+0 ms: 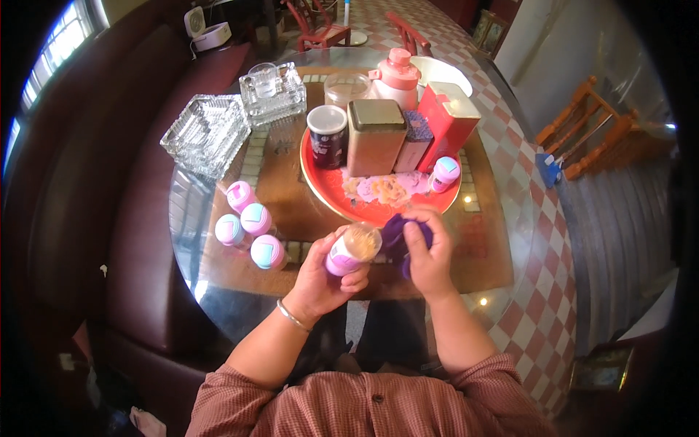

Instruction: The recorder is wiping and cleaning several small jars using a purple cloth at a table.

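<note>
My left hand (330, 273) is closed round a small clear plastic jar of toothpicks (363, 243), tipped so that its clear end faces up and its pink part sits in my palm. Pinched between the thumb and fingers of my right hand (428, 246) is a dark purple cloth (393, 235), just right of the jar. Several similar jars with pink or pink-and-blue lids (255, 219) stand together on the glass table at the left. Another such jar (445, 173) stands on the right part of a round red floral tray (355, 202).
The tray also carries a dark canister (327, 139), a gold tin (377, 139), a red box (448, 123) and a pink-lidded jug (397, 79). Glass ashtrays (207, 134) lie at the table's back left. A maroon sofa (139, 218) runs along the left side.
</note>
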Demonstrator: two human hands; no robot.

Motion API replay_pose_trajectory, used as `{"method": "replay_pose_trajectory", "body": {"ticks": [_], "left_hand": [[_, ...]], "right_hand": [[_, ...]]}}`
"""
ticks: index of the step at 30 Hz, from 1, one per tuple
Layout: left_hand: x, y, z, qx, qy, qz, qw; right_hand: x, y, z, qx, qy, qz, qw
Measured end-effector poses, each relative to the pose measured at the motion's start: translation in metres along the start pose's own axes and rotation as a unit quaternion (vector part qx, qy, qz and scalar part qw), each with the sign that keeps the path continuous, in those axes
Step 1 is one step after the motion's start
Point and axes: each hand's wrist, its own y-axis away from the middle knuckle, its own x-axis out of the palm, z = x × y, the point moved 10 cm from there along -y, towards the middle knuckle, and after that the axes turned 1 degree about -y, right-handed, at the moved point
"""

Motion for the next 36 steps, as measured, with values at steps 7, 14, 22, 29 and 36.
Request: {"method": "replay_pose_trajectory", "body": {"ticks": [7, 14, 22, 29, 36], "left_hand": [[-0.011, 0.002, 0.001, 0.003, -0.100, -0.054, 0.994], [-0.013, -0.001, -0.001, 0.035, 0.054, -0.078, 0.995], [-0.017, -0.001, 0.005, 0.029, -0.082, -0.088, 0.992], [0.002, 0.004, -0.005, 0.038, 0.010, -0.058, 0.998], [-0.003, 0.001, -0.005, 0.081, -0.168, -0.120, 0.975]], "right_hand": [[0.022, 0.011, 0.044, -0.096, 0.025, 0.080, 0.992], [-0.018, 0.007, -0.012, 0.040, -0.065, -0.071, 0.995], [0.029, 0.021, 0.033, -0.077, 0.015, 0.077, 0.994], [-0.005, 0.005, 0.015, -0.056, 0.036, -0.018, 0.998], [0.037, 0.027, 0.056, -0.194, 0.112, 0.104, 0.969]]}}
